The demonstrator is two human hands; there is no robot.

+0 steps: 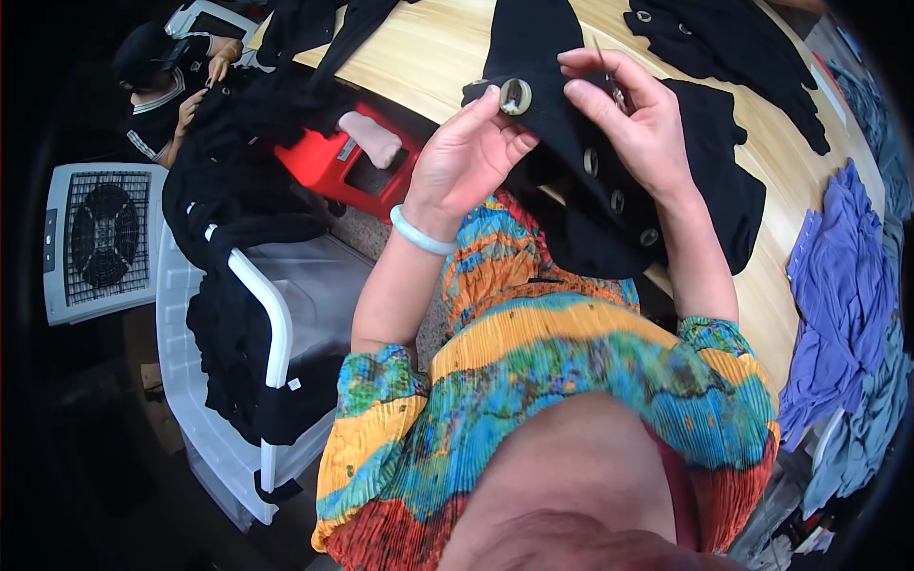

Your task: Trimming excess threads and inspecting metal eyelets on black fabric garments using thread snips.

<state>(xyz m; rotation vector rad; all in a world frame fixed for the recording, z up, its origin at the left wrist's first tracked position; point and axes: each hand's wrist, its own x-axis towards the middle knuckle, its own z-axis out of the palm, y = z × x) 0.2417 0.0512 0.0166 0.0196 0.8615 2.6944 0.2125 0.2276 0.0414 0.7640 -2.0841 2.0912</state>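
A black garment [609, 224] with large round buttons lies partly over the table edge and my lap. My left hand [466, 157] pinches its edge at a big pale-rimmed button [515, 96], with thumb and fingertips beside the button. Further down the same garment, several more buttons [590, 161] run in a row. To the right, my right hand [636, 119] is raised over the cloth, its fingers closed round a small, thin, brass-coloured metal tool [615, 93]. One narrow end of that tool points up; its exact kind is partly hidden by the fingers.
The pale wooden table [424, 57] carries another black garment [733, 48]. Purple cloth [843, 295] hangs at its right edge. On the left are a red stool [314, 162], a clear plastic bin [181, 352] with black clothes, a fan unit [105, 238] and a person [157, 105] handling dark cloth.
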